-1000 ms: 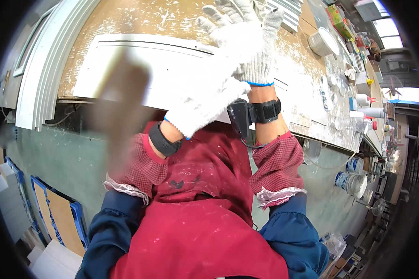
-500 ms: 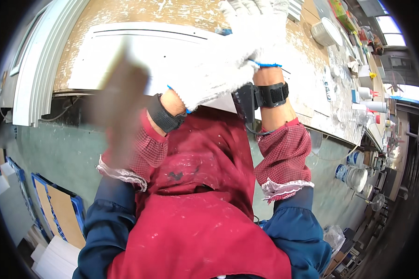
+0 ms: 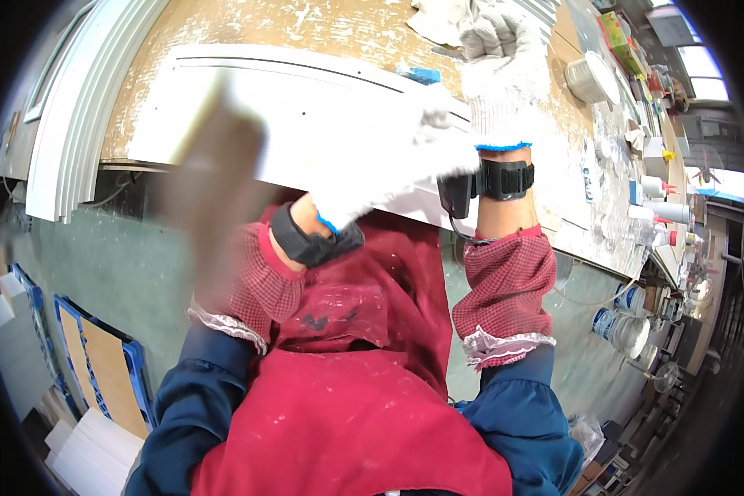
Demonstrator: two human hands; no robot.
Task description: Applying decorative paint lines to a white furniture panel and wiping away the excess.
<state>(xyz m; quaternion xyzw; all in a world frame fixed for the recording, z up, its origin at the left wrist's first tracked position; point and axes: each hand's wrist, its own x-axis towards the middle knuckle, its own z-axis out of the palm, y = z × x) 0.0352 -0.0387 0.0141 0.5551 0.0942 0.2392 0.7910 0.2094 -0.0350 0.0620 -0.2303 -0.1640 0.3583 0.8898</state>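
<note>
A long white panel (image 3: 240,99) with thin dark grooves lies across the worn wooden workbench (image 3: 306,21). My left hand (image 3: 380,157), in a white knit glove, reaches over the panel. Its fingers look curled, but glare hides what they hold, if anything. Farther right, my right hand (image 3: 504,62), gloved alike, has its fingers folded in beside a crumpled off-white cloth (image 3: 438,18). A small dark, narrow piece shows at its left side; whether the hand grips it is unclear. Between the hands, a small blue object (image 3: 420,75) rests by the panel's far edge.
White ribbed mouldings (image 3: 74,124) stand at the left. A white tub (image 3: 591,78) and several bottles (image 3: 657,188) occupy the right. Blue-edged boards (image 3: 99,355) lean at lower left; buckets (image 3: 620,326) are on the right floor. A brown blur covers part of the left.
My hands, earlier overlapping, have come apart. The right one has moved rightward and folded its fingers, uncovering the cloth and blue object. The left one has shifted slightly right.
</note>
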